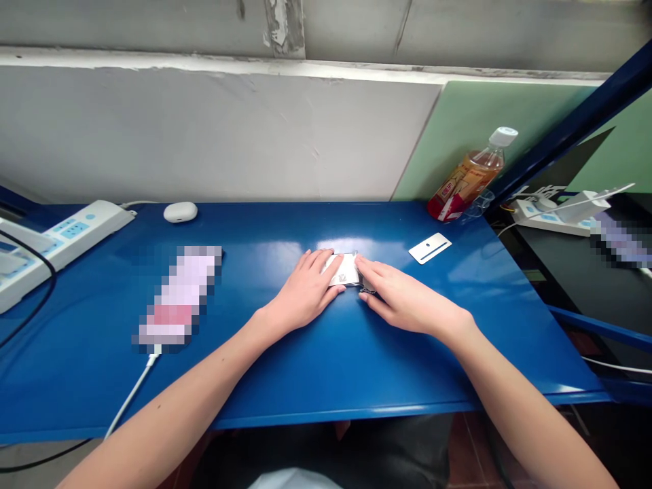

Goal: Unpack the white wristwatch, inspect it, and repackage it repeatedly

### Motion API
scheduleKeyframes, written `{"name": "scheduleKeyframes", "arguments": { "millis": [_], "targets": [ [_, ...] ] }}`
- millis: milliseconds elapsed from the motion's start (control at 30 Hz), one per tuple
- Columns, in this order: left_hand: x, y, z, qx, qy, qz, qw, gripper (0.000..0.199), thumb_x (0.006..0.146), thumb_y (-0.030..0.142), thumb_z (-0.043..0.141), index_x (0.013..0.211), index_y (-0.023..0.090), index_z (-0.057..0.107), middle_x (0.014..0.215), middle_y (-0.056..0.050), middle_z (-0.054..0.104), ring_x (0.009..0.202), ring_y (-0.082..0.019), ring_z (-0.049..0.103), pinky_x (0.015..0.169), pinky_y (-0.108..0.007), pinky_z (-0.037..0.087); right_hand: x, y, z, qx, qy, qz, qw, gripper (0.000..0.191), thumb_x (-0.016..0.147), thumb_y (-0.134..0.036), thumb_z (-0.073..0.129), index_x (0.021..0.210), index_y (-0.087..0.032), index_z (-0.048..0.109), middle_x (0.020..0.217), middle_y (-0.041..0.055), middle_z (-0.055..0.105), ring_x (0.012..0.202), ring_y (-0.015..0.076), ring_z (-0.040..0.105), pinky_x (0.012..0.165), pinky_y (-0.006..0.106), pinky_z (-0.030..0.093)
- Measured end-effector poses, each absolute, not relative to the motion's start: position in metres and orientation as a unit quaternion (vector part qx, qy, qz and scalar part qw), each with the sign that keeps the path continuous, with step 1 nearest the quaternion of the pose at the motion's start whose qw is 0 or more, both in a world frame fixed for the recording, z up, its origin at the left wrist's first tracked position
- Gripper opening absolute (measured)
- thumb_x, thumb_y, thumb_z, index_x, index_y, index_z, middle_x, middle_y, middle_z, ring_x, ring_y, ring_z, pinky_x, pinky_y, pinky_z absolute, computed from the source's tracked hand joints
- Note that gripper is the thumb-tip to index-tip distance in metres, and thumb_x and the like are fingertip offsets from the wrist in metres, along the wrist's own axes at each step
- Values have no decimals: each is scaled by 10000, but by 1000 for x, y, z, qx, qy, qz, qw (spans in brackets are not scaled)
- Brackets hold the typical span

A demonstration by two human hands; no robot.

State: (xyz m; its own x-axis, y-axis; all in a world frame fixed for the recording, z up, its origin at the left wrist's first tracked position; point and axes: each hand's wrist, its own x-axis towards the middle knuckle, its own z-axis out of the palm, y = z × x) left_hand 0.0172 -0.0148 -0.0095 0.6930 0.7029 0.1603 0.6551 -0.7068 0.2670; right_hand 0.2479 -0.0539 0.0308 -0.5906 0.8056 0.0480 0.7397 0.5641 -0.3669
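White packet flat mid-desk; small square code printed on it, too small to read. Left hand grips it, fingers on top, thumb along near edge. Right hand has fingertips at its right end; cannot tell whether they pinch. Bottle label printed, illegible. Card bears dark bar. Room between hands and near edge of blue desk; also leftward, toward blurred phone.

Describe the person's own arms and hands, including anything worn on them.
The left hand and right hand are ungloved, with no rings visible. The left forearm and right forearm show no sleeves, watches or bracelets; two small spots mark the left one.
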Motion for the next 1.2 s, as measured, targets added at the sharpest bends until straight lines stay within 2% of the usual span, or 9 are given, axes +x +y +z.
{"name": "scheduleKeyframes", "arguments": {
  "millis": [167, 300, 467, 767, 967, 1200],
  "targets": [
    [16, -13, -6, 918, 370, 90, 109, 572, 1049, 440, 351, 1521, 117, 342, 1571, -213, 368, 1473, -356, 309, 1180, -562, 265, 241, -55, 28, -450, -883, 114, 74, 555, 984, -236, 441, 1480, -4, 348, 1498, 278, 460, 1393, 355, 465, 1114, 529, 447],
    [15, -13, -3, 923, 363, 68, 107, 579, 1061, 435, 309, 1536, 103, 320, 1598, -197, 329, 1510, -343, 227, 1198, -546, 230, 240, -51, 20, -455, -884, 68, 88, 490, 1005, -252, 402, 1422, 2, 436, 1461, 269, 509, 1421, 377, 418, 1162, 578, 365],
    [15, -13, 0, 923, 364, 55, 110, 573, 1062, 426, 311, 1550, 125, 298, 1618, -171, 300, 1517, -336, 210, 1207, -526, 211, 240, -50, 15, -452, -884, 34, 111, 434, 1000, -221, 402, 1377, -29, 500, 1409, 235, 573, 1457, 376, 356, 1177, 594, 332],
    [16, -13, -1, 922, 365, 55, 115, 573, 1056, 429, 337, 1539, 121, 315, 1615, -176, 303, 1517, -328, 216, 1211, -511, 208, 236, -50, 9, -457, -884, -48, 90, 422, 1013, -204, 356, 1313, 11, 562, 1323, 243, 635, 1390, 372, 459, 1178, 572, 324],
    [17, -14, 2, 926, 357, 59, 110, 566, 1055, 411, 338, 1527, 96, 328, 1598, -197, 329, 1508, -335, 239, 1207, -515, 224, 233, -51, 8, -456, -886, -67, 57, 434, 956, -136, 410, 1313, 70, 548, 1345, 298, 599, 1358, 389, 487, 1182, 555, 318],
    [17, -14, -1, 925, 353, 83, 111, 545, 1051, 407, 338, 1512, 116, 345, 1581, -201, 360, 1498, -340, 267, 1194, -536, 246, 226, -53, 5, -456, -885, -74, 64, 480, 960, -155, 388, 1355, 90, 511, 1385, 322, 557, 1364, 403, 479, 1157, 567, 357]
  ]
}}
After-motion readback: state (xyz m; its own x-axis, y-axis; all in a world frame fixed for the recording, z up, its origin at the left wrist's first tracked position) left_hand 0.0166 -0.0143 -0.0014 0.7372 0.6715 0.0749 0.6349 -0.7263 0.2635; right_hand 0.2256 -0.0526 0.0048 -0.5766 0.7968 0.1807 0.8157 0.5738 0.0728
